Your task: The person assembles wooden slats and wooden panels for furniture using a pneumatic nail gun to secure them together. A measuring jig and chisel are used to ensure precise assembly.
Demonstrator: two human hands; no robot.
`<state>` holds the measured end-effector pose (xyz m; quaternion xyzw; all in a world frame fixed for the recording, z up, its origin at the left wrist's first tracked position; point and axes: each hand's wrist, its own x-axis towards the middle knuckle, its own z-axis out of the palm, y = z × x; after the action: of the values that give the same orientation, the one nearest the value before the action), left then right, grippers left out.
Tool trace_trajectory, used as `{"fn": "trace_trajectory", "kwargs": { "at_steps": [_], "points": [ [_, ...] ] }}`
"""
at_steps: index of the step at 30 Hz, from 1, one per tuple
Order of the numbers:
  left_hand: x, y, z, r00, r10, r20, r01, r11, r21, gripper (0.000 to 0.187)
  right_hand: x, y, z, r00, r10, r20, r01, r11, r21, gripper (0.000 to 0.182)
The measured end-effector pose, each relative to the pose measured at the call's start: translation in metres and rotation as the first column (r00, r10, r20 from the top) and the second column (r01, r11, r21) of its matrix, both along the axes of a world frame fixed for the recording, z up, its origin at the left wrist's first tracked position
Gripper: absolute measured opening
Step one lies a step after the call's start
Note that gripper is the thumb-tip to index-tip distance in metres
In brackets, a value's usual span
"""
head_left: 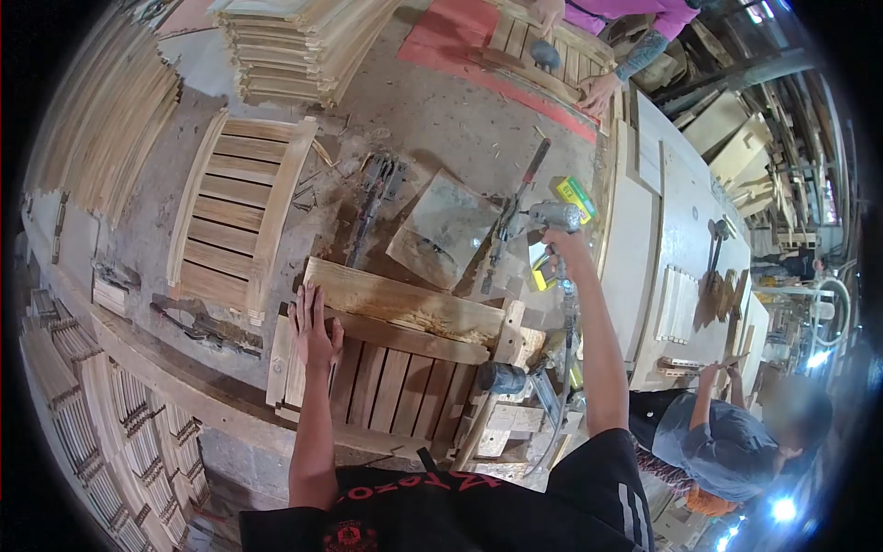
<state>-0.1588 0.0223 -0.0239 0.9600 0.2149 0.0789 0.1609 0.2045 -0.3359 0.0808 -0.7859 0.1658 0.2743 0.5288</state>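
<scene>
Our left hand (313, 329) lies flat, fingers spread, on the left end of a slatted wooden panel (395, 373) that rests on the workbench (441, 129) right in front of us. It presses down and does not grip anything. Our right hand (563, 241) is stretched forward, well apart from the left one, and it is closed around the handle of a nail gun (552, 218). From the gun a hose (563, 386) runs down along our right arm.

On top of the panel, across its far edge, lies a wide board (409, 302). To the left on the bench we see a second slatted panel (235, 212), and behind it a stack of panels (294, 46). A small green box (576, 197) is just beside the nail gun.

At the far end of the bench, another person's hand (600, 92) rests on one more panel. On the right, a person in a grey shirt (713, 437) works at a long table (685, 198).
</scene>
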Motion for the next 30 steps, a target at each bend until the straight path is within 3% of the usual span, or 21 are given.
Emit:
{"fn": "trace_trajectory", "kwargs": {
  "at_steps": [13,19,25,28,30],
  "points": [
    [0.0,0.0,-0.001,1.0,0.002,0.013,-0.002,1.0,-0.001,0.071,0.003,-0.001,-0.009,0.999,-0.003,0.049,0.003,1.0,0.001,0.015],
    [0.0,0.0,-0.003,1.0,0.003,0.028,-0.003,1.0,0.003,0.072,0.01,0.0,-0.005,0.999,0.006,-0.046,-0.009,0.998,-0.063,0.01],
    [0.001,-0.001,0.002,0.999,0.013,-0.03,-0.013,1.0,-0.006,0.075,0.046,-0.005,-0.01,0.979,0.143,-0.148,-0.152,0.987,-0.05,0.016],
    [0.0,-0.003,0.003,0.999,0.004,-0.041,-0.005,1.0,-0.004,0.075,0.048,-0.005,0.008,0.972,0.087,-0.217,-0.078,0.996,0.053,0.006],
    [0.001,0.0,0.002,0.999,0.001,-0.038,-0.001,1.0,0.0,0.075,0.038,-0.012,0.029,0.982,0.085,-0.168,-0.084,0.996,0.013,0.011]
  ]
}}
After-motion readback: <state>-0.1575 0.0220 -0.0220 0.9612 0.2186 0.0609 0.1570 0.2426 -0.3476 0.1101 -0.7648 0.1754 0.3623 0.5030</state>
